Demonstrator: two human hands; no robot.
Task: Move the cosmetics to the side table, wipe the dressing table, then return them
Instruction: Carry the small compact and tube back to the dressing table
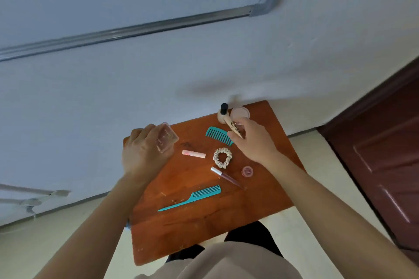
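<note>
On the small orange-brown wooden table [204, 229], my left hand [145, 152] grips a clear glass perfume bottle [167, 139] at the back left. My right hand [254, 140] holds a beige tube [233, 129] with a black cap at the back. Behind it stands a round pink-lidded jar [240, 113]. A wide teal comb [218, 136], a pink lipstick tube [193, 153], a cream scrunchie [223, 158], a lip gloss wand [226, 176], a small pink pot [247, 171] and a teal tail comb [192, 197] lie on the tabletop.
The table stands against a pale blue-white wall [181, 63]. A dark red-brown door [385, 154] is at the right. Pale floor tiles [317, 188] surround the table. My torso and dark trousers fill the bottom edge.
</note>
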